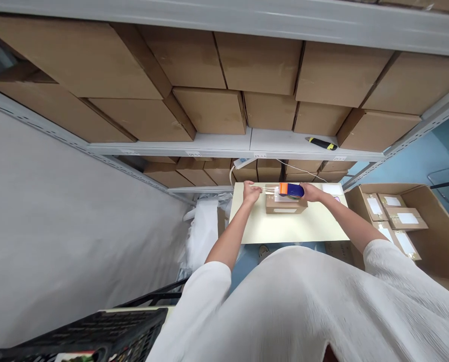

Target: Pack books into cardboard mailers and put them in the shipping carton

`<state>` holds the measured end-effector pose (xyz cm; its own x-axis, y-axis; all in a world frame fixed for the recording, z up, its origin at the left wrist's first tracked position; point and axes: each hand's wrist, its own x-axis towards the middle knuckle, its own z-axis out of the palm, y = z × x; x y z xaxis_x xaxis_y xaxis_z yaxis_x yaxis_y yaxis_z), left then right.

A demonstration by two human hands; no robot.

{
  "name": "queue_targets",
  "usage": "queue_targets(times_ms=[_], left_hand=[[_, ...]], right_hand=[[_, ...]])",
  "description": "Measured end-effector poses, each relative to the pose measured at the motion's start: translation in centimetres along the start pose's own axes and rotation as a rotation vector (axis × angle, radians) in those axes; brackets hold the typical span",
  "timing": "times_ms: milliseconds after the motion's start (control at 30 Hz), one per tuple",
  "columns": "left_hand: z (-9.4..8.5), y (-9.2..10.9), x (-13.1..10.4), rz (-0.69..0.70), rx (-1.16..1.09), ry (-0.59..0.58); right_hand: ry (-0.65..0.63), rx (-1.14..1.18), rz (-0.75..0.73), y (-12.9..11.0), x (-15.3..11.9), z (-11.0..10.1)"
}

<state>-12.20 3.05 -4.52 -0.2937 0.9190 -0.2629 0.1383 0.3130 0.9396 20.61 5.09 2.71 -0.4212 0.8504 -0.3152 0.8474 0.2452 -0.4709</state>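
A small cardboard box [272, 204] with a white label on its front side sits on the pale yellow tabletop [254, 226]. My right hand [311, 192] is closed around a blue and orange tape dispenser [292, 189] over the box's right part. Clear tape [268, 190] stretches leftward from the dispenser, past the box's left edge. At its other end my left hand [251, 192] is closed, fingers pinched on the tape. Part of the box top is hidden under the dispenser, and a white paper shows there.
Cardboard boxes [260, 63] fill the metal shelf above the table. A black and yellow utility knife [321, 144] lies on that shelf. To the right stands a large open carton [433, 221] holding several labelled boxes. A black crate [134, 327] is at lower left, beside a grey wall [77, 211].
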Motion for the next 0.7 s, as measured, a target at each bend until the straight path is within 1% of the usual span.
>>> queue_targets(times_ms=[133, 267, 467, 600, 700], left_hand=[[-1.4, -0.9, 0.7, -0.071, -0.064, 0.021], [-1.8, -1.8, 1.1, -0.104, -0.09, 0.017], [-1.4, -3.3, 1.3, -0.114, -0.1, -0.004], [-0.8, -4.8, 1.5, -0.149, -0.122, 0.002], [-0.1, -6.0, 1.7, -0.168, -0.141, 0.013]], right_hand=[[-0.025, -0.109, -0.032, -1.1, 0.7, -0.6], [-0.034, -0.155, -0.01, -1.8, 1.3, -0.9], [-0.051, -0.208, 0.004, -2.6, 1.9, -1.0], [-0.064, -0.248, 0.005, -3.0, 2.0, -1.1], [-0.07, -0.284, 0.005, -3.3, 2.1, -1.1]])
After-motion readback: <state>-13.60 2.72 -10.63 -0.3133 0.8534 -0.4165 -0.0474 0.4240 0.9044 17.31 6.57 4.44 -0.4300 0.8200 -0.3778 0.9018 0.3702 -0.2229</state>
